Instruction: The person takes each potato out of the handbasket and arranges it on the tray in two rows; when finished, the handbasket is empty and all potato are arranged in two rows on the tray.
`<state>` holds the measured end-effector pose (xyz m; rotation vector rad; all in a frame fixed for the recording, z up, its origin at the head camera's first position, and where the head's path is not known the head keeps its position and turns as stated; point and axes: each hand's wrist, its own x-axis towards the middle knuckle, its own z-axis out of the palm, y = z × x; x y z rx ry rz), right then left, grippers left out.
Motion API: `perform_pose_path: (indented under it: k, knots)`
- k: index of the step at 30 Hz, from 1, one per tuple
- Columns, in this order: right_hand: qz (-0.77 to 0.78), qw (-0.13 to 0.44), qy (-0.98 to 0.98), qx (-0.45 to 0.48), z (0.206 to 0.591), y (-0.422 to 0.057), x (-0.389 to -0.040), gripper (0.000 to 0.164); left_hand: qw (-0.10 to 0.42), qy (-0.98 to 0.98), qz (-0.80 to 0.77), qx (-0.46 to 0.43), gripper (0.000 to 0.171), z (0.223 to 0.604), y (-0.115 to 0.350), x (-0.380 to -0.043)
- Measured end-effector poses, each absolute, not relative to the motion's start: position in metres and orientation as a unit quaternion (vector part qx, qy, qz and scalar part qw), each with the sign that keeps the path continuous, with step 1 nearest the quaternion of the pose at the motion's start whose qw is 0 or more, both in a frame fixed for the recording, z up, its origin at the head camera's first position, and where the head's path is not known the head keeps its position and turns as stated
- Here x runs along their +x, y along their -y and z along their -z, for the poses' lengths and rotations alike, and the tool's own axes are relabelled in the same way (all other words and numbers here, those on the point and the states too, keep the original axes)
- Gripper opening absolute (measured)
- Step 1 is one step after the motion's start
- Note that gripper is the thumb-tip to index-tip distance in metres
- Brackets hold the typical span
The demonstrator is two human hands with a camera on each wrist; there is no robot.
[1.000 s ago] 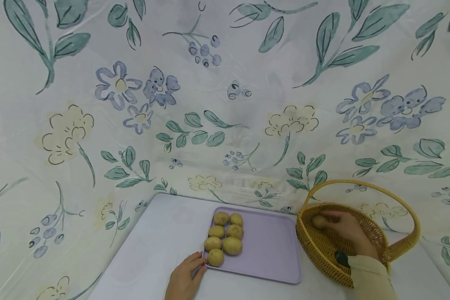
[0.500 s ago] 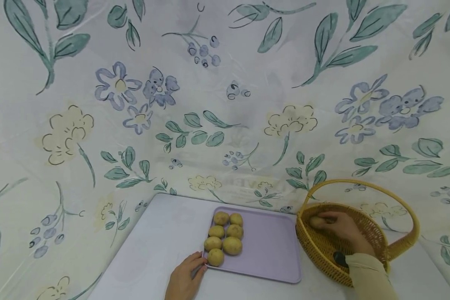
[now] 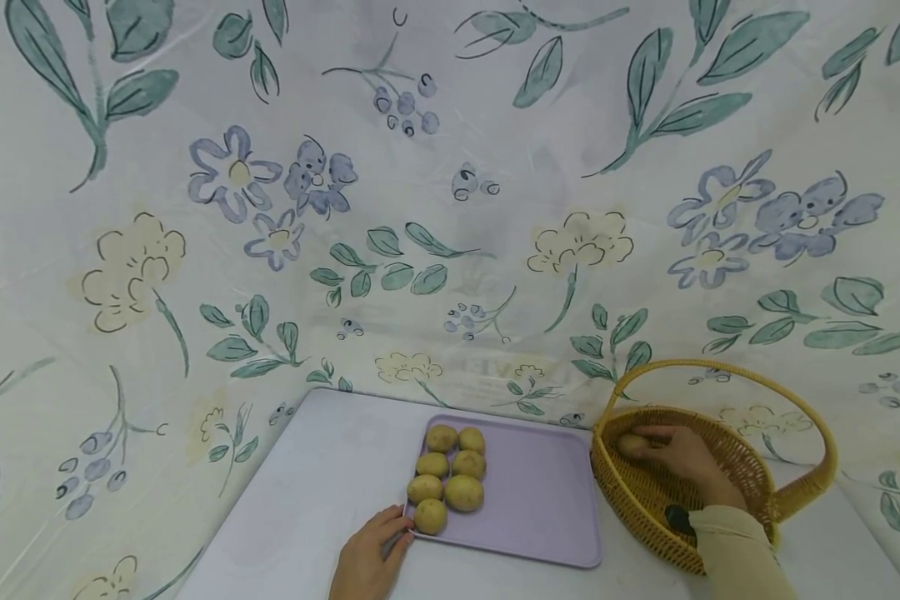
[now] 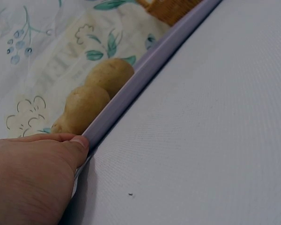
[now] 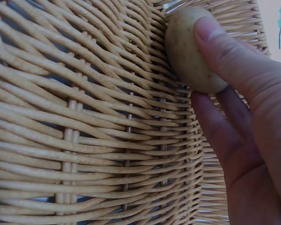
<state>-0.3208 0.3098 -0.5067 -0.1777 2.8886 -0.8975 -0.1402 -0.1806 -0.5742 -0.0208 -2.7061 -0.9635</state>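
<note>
In the head view, my right hand (image 3: 686, 458) reaches inside a wicker basket (image 3: 637, 521) and holds a potato (image 3: 632, 445) near its left end. The right wrist view has the thumb pressed on top of that potato (image 5: 189, 51), fingers underneath, close against the woven wall (image 5: 98, 140). My left hand (image 3: 371, 550) is at the front left corner of a lilac tray (image 3: 540, 492); thumb and fingers pinch its rim (image 4: 126, 96) in the left wrist view. Several potatoes (image 3: 464, 493) lie in two columns on the tray's left part.
A tall arched handle (image 3: 720, 363) rises over the basket, right of the tray. Both stand on a white table (image 3: 307, 467). Behind the table hangs a floral cloth (image 3: 420, 317). A dark object (image 3: 678, 518) shows at the right wrist.
My right hand has shifted slightly left inside the basket with the potato. The left hand stays on the tray corner, and the potatoes on the tray have not moved.
</note>
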Motion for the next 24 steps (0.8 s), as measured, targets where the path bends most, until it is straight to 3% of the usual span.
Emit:
perform_pose_path:
  k: [24]
  knots:
    - [0.312,0.05,-0.946,-0.07,0.493,-0.311,-0.312,0.059,0.14,0.934,0.329,-0.011,0.018,0.576,0.182,-0.141]
